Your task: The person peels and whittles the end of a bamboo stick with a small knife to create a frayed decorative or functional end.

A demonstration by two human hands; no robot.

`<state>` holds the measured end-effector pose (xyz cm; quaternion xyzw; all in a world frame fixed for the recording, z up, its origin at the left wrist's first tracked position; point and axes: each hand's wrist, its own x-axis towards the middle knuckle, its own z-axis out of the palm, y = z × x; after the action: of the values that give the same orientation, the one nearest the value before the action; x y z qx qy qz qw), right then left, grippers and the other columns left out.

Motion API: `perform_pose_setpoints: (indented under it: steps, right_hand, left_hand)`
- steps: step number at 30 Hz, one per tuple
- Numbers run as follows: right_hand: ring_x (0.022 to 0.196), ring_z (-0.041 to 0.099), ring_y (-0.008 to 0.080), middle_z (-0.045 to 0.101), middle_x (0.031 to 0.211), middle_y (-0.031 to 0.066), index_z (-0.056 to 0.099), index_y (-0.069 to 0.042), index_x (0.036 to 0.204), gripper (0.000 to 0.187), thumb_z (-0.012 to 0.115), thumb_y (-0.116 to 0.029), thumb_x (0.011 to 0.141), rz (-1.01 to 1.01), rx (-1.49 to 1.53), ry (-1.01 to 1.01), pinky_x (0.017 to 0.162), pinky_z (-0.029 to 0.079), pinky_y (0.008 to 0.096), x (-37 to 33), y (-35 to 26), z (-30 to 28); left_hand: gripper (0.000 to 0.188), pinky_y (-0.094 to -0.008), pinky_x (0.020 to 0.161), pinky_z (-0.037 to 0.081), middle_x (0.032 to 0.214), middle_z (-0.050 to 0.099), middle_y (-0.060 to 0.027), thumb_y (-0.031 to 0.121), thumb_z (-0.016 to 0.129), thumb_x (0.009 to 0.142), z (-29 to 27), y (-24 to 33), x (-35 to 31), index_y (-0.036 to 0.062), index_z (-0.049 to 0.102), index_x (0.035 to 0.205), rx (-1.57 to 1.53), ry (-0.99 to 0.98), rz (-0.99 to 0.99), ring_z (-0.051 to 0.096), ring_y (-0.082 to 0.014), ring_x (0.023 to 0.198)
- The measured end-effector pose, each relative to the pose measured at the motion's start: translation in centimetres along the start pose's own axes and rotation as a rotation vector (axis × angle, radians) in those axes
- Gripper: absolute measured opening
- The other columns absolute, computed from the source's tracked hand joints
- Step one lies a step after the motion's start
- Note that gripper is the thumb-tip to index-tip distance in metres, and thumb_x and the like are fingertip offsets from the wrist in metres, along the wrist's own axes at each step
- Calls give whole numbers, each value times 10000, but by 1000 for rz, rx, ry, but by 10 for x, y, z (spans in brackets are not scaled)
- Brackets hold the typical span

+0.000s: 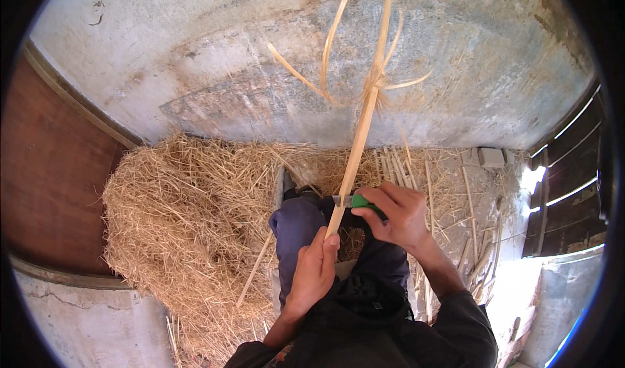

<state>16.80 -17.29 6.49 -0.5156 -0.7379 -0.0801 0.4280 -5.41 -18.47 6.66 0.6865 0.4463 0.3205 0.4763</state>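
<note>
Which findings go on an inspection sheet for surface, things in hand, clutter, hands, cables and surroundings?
Surface: grey floor, loose golden straw heaped at left.
Things in hand: long pale wooden strip with thin curled shavings farther up; green-handled metal knife, blade against the strip.
Clutter: thin wooden sticks and a pale rectangular block at right.
Left hand: closed around the strip's near end.
Right hand: closed around the knife's green handle.
Cables: nothing seen.
Surroundings: stained whitish wall ahead, brown wooden panel left, dark slatted boards right.
</note>
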Motion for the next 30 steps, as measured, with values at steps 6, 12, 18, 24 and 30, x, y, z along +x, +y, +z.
perform_pose_setpoints:
  steps: [6, 12, 18, 24, 30]
  right_hand:
    - [605, 660, 207, 643, 788, 0, 787, -142, 1096, 307, 901, -324, 876, 29, 21, -13, 536, 517, 356, 5, 5, 1]
    - [606, 662, 203, 648, 794, 0, 786, -143, 1118, 318, 896, -324, 882, 24, 31, -9, 535, 518, 354, 6, 4, 4]
    - [609, 667, 204, 648, 787, -3, 786, -147, 1136, 321, 893, -318, 886, 15, 37, -6, 538, 522, 351, 9, 3, 5]
    - [619, 688, 218, 673, 802, 10, 795, -146, 1112, 284, 890, -296, 891, 32, 46, 6, 537, 531, 359, 10, 4, 6]
    - [622, 706, 266, 751, 870, 42, 807, -109, 1080, 226, 886, -229, 905, 187, 49, 62, 536, 538, 382, 29, 35, 2]
  left_hand:
    - [348, -455, 564, 438, 670, 551, -164, 285, 453, 1212, 1, -6, -2, 2, 553, 1035, 9, 7, -22, 631, -381, 581]
    - [342, -465, 566, 437, 674, 553, -174, 277, 460, 1209, -4, -3, -3, -2, 549, 1032, 25, -4, -45, 636, -409, 595]
    - [322, -482, 573, 436, 687, 559, -194, 261, 465, 1206, -5, -3, -5, -3, 548, 1041, 41, 10, -28, 639, -453, 626]
    - [309, -492, 578, 436, 694, 563, -210, 255, 476, 1201, -6, -1, -7, -4, 550, 1048, 62, 11, -52, 650, -468, 647]
    - [306, -511, 582, 432, 698, 574, -229, 254, 486, 1196, 1, -15, -20, -15, 559, 1069, 47, -36, -56, 651, -488, 669]
